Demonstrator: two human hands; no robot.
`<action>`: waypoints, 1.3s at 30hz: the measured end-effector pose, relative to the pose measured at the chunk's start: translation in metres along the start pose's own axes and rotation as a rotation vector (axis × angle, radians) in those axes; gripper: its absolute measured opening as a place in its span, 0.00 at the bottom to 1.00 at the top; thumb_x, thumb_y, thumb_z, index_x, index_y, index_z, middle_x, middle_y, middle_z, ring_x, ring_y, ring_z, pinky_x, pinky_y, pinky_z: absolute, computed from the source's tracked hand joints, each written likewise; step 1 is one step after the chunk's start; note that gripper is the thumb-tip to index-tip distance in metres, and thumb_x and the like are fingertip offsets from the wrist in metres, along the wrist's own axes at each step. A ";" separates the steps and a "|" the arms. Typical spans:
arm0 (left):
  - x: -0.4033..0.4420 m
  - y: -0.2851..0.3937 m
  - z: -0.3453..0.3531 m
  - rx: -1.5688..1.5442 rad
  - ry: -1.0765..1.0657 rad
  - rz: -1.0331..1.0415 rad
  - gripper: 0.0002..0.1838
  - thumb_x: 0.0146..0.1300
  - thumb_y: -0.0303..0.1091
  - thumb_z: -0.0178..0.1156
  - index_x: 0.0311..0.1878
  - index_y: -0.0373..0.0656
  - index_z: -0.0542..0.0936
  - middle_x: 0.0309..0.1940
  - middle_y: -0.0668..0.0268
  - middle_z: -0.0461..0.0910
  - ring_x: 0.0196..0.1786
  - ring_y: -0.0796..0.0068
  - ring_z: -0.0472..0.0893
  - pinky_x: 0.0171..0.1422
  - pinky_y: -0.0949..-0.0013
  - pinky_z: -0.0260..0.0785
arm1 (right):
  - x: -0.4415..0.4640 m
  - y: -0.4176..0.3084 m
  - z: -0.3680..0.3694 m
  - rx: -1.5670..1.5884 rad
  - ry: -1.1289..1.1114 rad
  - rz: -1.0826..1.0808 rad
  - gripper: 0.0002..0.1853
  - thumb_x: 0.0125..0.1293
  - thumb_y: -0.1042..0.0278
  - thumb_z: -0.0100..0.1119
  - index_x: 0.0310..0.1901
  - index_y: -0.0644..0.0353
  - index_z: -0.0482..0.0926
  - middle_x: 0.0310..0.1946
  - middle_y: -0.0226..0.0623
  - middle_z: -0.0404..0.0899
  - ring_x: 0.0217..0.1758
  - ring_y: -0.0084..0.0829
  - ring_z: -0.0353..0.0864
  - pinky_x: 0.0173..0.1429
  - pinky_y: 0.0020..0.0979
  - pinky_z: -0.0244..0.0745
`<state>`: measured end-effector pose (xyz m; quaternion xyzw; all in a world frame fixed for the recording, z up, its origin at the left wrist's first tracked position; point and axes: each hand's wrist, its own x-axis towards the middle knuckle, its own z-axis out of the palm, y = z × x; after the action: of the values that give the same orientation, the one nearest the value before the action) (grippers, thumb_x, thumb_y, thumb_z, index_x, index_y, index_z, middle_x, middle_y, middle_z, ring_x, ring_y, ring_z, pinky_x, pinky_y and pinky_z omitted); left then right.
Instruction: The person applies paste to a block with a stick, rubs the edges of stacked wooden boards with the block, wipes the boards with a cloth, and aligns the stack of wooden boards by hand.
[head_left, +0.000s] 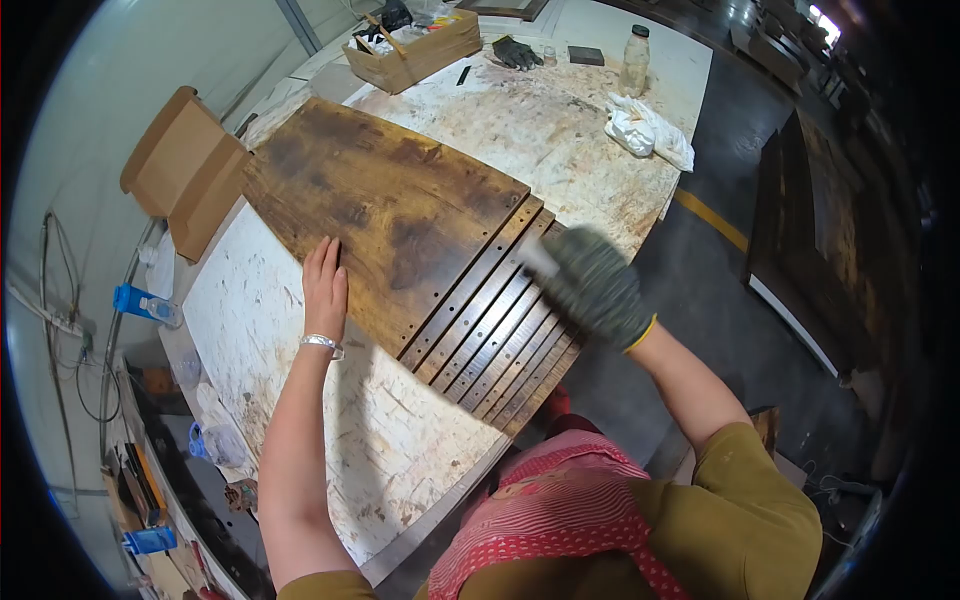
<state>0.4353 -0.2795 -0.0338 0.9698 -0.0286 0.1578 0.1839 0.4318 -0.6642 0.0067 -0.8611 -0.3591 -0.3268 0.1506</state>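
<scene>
A stack of dark-stained wooden boards (385,195) lies on the worktable, their ends stepped back like stairs, with small holes along the edges. My bare left hand (325,290), a silver bracelet at its wrist, rests flat on the left side of the top board with its fingers stretched out. Over the stepped ends at the right is my right hand (590,285) in a grey-green knitted glove. It is closed around a whitish pad (538,258), blurred by motion and partly covered by the glove, so its exact kind is unclear.
The stained white worktable (400,450) carries an open cardboard box (190,165), a carton of supplies (415,55), a dark glove (517,53), a lidded jar (635,62) and a white cloth (648,132). Dark panels (820,240) stand to the right. A blue-capped bottle (145,303) is at the left.
</scene>
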 end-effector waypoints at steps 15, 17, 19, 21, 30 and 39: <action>0.001 0.000 -0.003 0.026 -0.036 0.007 0.25 0.71 0.43 0.35 0.68 0.46 0.61 0.70 0.61 0.55 0.72 0.55 0.51 0.75 0.56 0.43 | -0.042 -0.001 -0.005 0.209 -0.295 0.056 0.21 0.55 0.59 0.60 0.49 0.58 0.77 0.37 0.42 0.74 0.39 0.43 0.75 0.44 0.39 0.72; 0.002 -0.002 -0.002 0.034 -0.029 0.011 0.25 0.71 0.42 0.36 0.68 0.45 0.61 0.70 0.61 0.56 0.72 0.55 0.51 0.75 0.56 0.43 | -0.038 0.023 0.003 0.077 -0.267 0.199 0.21 0.55 0.59 0.59 0.50 0.59 0.77 0.36 0.43 0.74 0.39 0.43 0.75 0.44 0.39 0.72; 0.003 -0.006 0.006 0.039 -0.024 0.014 0.24 0.71 0.41 0.37 0.68 0.45 0.61 0.70 0.60 0.56 0.72 0.55 0.52 0.75 0.56 0.44 | -0.044 0.036 -0.006 -0.056 -0.240 0.340 0.21 0.55 0.60 0.59 0.50 0.59 0.77 0.36 0.43 0.75 0.40 0.43 0.75 0.44 0.39 0.72; 0.008 -0.018 0.007 0.057 -0.028 0.099 0.25 0.70 0.41 0.39 0.68 0.44 0.60 0.69 0.58 0.57 0.72 0.54 0.53 0.75 0.57 0.44 | -0.040 0.038 -0.016 0.049 -0.134 0.598 0.19 0.60 0.61 0.57 0.51 0.61 0.76 0.39 0.43 0.76 0.45 0.42 0.76 0.48 0.37 0.72; -0.112 0.027 -0.067 -0.380 0.129 -0.213 0.27 0.67 0.37 0.51 0.68 0.42 0.61 0.54 0.57 0.75 0.55 0.64 0.75 0.58 0.64 0.67 | -0.025 -0.129 -0.017 1.109 -0.593 0.746 0.24 0.67 0.55 0.54 0.56 0.64 0.72 0.49 0.42 0.77 0.54 0.30 0.74 0.60 0.29 0.67; -0.413 0.092 -0.077 -1.058 0.336 -0.978 0.07 0.66 0.28 0.53 0.42 0.35 0.76 0.34 0.64 0.81 0.41 0.78 0.79 0.49 0.73 0.71 | 0.046 -0.333 0.092 1.208 -0.885 0.173 0.24 0.65 0.51 0.51 0.54 0.61 0.73 0.44 0.43 0.78 0.45 0.34 0.78 0.51 0.33 0.72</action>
<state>0.0108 -0.3384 -0.0646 0.6164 0.3631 0.1693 0.6780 0.2591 -0.3625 -0.0222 -0.7049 -0.4341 0.3164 0.4633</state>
